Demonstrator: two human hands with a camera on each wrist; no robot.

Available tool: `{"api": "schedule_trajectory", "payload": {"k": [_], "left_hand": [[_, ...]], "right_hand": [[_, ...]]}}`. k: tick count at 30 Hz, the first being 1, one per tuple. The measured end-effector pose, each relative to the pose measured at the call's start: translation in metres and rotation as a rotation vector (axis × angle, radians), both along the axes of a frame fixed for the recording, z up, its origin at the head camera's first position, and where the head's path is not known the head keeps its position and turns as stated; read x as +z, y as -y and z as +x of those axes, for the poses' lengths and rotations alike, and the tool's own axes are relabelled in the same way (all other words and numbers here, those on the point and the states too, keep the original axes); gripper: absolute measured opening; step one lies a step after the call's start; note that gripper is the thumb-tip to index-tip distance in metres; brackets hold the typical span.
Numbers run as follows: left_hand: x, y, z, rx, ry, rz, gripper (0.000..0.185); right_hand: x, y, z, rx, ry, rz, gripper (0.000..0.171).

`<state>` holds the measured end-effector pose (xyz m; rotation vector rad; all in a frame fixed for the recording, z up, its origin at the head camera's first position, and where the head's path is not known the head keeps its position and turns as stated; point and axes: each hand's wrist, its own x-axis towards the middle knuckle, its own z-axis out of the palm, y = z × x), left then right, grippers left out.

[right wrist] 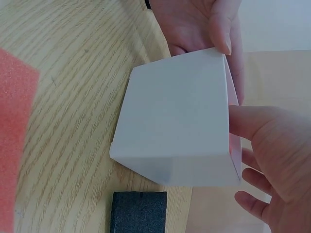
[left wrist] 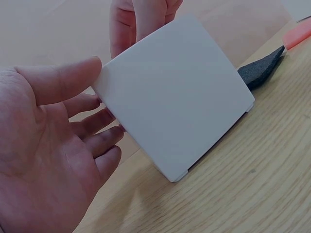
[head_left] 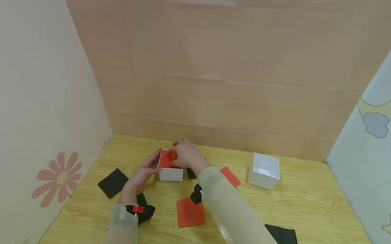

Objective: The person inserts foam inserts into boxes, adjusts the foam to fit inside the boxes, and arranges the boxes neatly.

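My left hand (head_left: 141, 175) holds a small white box (head_left: 171, 175) at its near left corner, thumb on the near wall and fingers along the left side. A red foam sheet (head_left: 165, 159) fills the opening of that box. Over it is my right hand (head_left: 188, 155), with one digit reaching inside against the red sheet and the other fingers loosely bent above the rim. In the right wrist view the box wall (right wrist: 175, 107) hides the tip of that digit. The left wrist view shows the box's plain outer wall (left wrist: 170, 92) with the left thumb at its corner.
A second white box (head_left: 263, 179) stands at the back right. Black foam squares lie at the left (head_left: 113, 183) and front right (head_left: 285, 241), another black piece (head_left: 191, 173) beside the held box. Red sheets lie in front (head_left: 190, 213) and right of centre (head_left: 230, 176).
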<state>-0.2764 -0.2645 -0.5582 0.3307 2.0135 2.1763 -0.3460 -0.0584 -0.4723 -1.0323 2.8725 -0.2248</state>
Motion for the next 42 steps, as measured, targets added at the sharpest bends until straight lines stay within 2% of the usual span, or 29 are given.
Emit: {"api": "schedule_trajectory", "payload": {"k": [8,12,17,22,27,32,36,42], "left_hand": [[-0.002,-0.002,-0.002,-0.007,0.0,-0.002,0.079],[-0.001,-0.003,-0.001,-0.004,0.007,0.003,0.079],[0.0,-0.004,-0.001,0.006,0.016,-0.024,0.079],[0.001,-0.005,-0.003,0.013,0.02,-0.036,0.078],[0.0,-0.007,-0.003,0.039,0.046,-0.029,0.077],[0.0,-0.007,-0.006,0.032,0.035,-0.02,0.078],[-0.001,-0.005,-0.008,0.017,0.028,-0.019,0.078],[-0.002,0.003,-0.007,-0.001,0.033,-0.011,0.078]], "right_hand": [[-0.001,-0.001,0.002,-0.012,-0.005,-0.007,0.037],[-0.001,-0.006,0.002,-0.004,0.007,-0.048,0.036],[-0.005,-0.018,-0.001,0.005,0.001,-0.164,0.028],[-0.009,-0.039,0.001,-0.01,0.015,-0.332,0.023],[-0.023,-0.072,0.011,-0.086,0.036,-0.482,0.03],[-0.039,-0.11,0.022,-0.254,0.062,-0.561,0.048],[-0.049,-0.137,0.034,-0.358,0.074,-0.542,0.066],[-0.066,-0.162,0.049,-0.408,0.056,-0.452,0.081]]}}
